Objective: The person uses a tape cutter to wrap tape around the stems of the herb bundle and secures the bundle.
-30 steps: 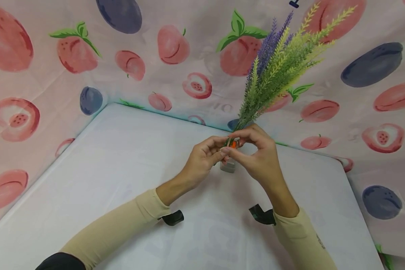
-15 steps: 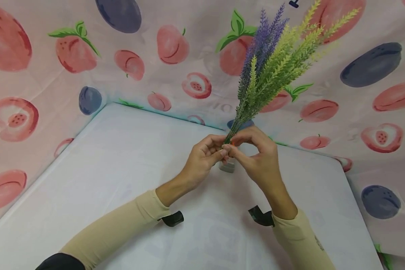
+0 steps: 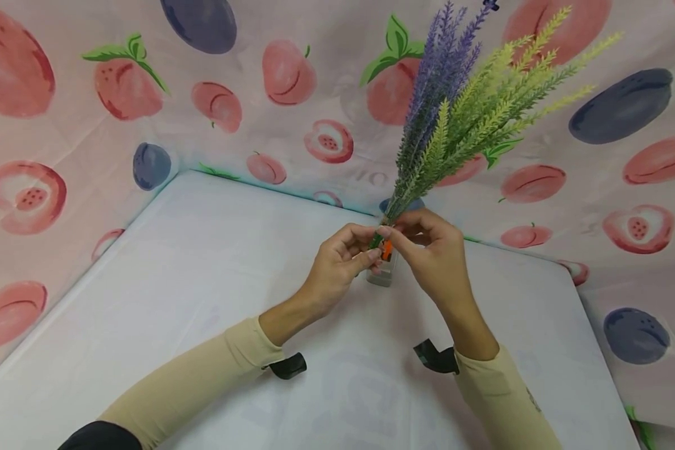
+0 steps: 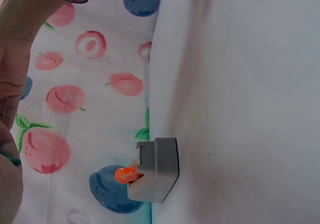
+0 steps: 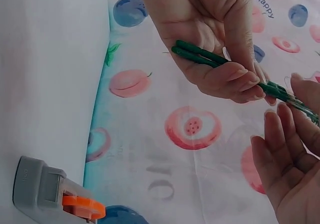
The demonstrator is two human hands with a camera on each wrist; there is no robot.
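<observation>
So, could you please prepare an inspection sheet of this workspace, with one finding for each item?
Surface: white table, stretching under both forearms.
Job's things: purple and yellow-green flower bunch, in hand; grey-and-orange dispenser, standing on the table.
Clutter: nothing seen.
Grippers: bare hands; left hand grips the stems near their lower ends, right hand pinches them higher up.
Cables: nothing seen.
Surroundings: fruit-printed cloth behind the table.
</observation>
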